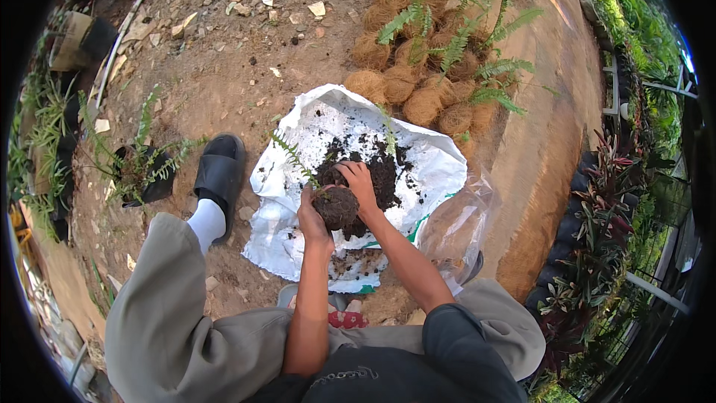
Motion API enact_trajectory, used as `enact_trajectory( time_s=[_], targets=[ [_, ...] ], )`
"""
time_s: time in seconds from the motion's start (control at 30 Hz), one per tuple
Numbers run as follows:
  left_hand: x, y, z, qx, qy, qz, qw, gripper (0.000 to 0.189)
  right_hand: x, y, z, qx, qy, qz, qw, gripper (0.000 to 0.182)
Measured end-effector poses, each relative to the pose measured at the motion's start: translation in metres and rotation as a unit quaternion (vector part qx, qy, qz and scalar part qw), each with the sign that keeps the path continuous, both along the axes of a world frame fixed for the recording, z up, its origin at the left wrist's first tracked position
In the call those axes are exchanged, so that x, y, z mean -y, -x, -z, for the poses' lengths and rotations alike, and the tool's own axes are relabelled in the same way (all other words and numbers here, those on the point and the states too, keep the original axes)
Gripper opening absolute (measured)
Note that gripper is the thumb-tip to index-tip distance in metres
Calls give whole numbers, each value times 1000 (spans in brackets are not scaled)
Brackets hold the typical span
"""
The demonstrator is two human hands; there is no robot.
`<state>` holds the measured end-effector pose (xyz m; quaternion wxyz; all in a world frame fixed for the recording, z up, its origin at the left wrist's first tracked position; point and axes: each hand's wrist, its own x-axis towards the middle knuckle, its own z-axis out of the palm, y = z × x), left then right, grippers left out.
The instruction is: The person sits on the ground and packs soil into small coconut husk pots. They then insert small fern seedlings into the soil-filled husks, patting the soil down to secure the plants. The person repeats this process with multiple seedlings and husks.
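Between my hands is a round ball of dark soil (pixel 335 207) with a small fern frond (pixel 296 158) rising from its upper left side. My left hand (pixel 312 214) cups the ball's left side. On its upper right, my right hand (pixel 358 183) reaches over with bent fingers, close to the loose dark potting soil (pixel 384 177); whether it grips the ball cannot be told. The soil lies on a spread white woven plastic sack (pixel 436 163) on the ground. Just beyond the sack sits a cluster of balls wrapped in brown coir fibre (pixel 421 106), several with green fern fronds (pixel 456 50).
A clear plastic bag (pixel 456 229) with brown fibre lies at the sack's right edge. A fern in a black nursery bag (pixel 151 173) stands left of my black sandal (pixel 220 179). Stone chips lie on the dirt. Potted plants (pixel 593 224) line the right side, beyond a raised edge.
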<state>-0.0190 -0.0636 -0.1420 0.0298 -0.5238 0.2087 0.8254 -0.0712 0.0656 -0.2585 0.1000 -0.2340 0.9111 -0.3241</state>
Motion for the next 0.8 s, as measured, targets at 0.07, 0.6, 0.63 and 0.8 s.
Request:
enact_trajectory(
  time_s=[0.07,0.6,0.63,0.8],
  targets=[
    [-3,-3,1,-15,-11,-4,1000,42,0,-7,-2,-7,7,20,1000,46],
    [-24,-26,-36,-113,-13,174,978,47,-64,-30,-95,391,596,360,602,38],
    [-24,-26,-42,-118,-14,203,972,47,-64,-30,-105,381,618,359,586,37],
    [-36,-27,-40,-143,-6,187,972,46,-53,-36,-148,263,639,338,639,37]
  ],
)
